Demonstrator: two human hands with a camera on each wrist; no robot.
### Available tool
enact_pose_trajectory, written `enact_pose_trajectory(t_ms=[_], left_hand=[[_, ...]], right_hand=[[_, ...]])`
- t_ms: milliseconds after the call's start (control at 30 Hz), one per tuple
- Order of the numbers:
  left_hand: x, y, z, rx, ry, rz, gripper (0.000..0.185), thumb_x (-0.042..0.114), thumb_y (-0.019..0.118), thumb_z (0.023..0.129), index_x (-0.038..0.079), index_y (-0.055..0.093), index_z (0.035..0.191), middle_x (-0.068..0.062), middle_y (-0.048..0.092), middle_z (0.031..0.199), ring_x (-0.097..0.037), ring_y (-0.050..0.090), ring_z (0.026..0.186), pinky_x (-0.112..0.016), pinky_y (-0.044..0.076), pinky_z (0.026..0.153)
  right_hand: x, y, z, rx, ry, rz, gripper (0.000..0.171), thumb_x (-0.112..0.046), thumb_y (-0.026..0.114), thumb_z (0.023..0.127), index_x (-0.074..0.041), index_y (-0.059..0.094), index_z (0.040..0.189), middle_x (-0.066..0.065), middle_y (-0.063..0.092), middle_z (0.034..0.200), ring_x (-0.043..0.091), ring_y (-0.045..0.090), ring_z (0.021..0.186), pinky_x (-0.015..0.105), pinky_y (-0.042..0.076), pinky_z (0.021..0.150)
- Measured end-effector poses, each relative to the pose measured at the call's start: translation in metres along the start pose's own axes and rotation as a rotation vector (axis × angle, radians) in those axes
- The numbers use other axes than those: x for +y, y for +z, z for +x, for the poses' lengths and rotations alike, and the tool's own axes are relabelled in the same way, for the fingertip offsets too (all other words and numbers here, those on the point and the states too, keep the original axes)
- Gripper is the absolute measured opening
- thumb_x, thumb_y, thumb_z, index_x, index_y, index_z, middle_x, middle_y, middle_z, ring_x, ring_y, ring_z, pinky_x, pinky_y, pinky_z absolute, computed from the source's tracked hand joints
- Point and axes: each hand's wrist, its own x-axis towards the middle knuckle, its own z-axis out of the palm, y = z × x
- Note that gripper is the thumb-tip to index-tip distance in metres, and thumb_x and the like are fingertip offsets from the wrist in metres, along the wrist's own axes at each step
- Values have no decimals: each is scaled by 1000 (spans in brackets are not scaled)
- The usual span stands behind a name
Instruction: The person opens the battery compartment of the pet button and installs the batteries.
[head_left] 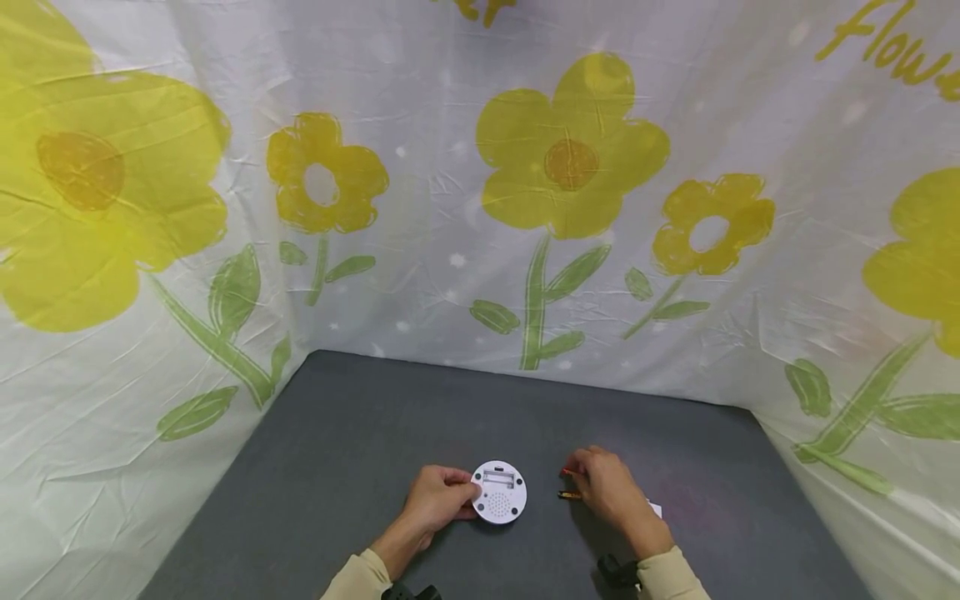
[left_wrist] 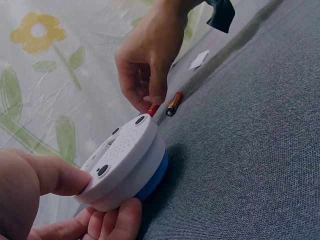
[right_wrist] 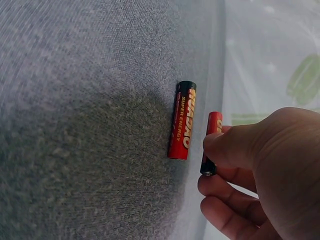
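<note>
Presently, item by item:

Round device: white disc with a blue underside rim visible in the left wrist view; lies back-up on the worktop, near the front edge, centre. Its upper face shows an open rectangular compartment, a perforated grille and small dark feet.

Left hand: at 9 o'clock of the device. Fingers and thumb are curled on the device's rim, holding it; the thumb presses the upper edge, the other fingers sit under the lower edge.

Right hand: at 3 o'clock of the device, apart from it. Fingers are narrow, with thumb and forefinger pinching one battery.

Held battery: red with a black end, gripped near that end. Whether its far end touches the worktop cannot be told.

Loose battery: red and black, yellow lettering; lies flat on the worktop just beside the held battery and roughly parallel to it, not touching it. In the head view it lies at 8 o'clock of the right hand.

White scrap: small flat piece on the worktop at 3 o'clock of the right hand, partly hidden by it.

Worktop: dark grey textured cover.

Backdrop: creased white sheet printed with yellow flowers and green stems, rising on three sides from 9 through 12 to 3 o'clock.

Sleeves: beige, at both wrists.
</note>
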Motion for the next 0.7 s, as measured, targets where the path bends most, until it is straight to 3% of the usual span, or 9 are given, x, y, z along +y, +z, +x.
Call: enact_pose_trajectory(t_ms=[467, 700], left_hand=[[-1, 0, 0, 0, 12, -15, 30, 1, 75, 89, -14, 73, 114, -13, 77, 95, -21, 78, 80, -36, 70, 71], [-1, 0, 0, -3, 17, -20, 29, 1, 75, 88, -14, 73, 113, -13, 77, 94, -21, 78, 78, -35, 69, 70]], right_hand=[[-5, -4, -1, 7, -8, 3, 21, 6, 81, 87, -14, 75, 88, -5, 63, 82, 10, 58, 72, 30, 51, 64], [-15, -8, 6, 66, -74, -9, 18, 1, 84, 88, -15, 76, 86, -4, 66, 82, 11, 62, 73, 29, 53, 63]])
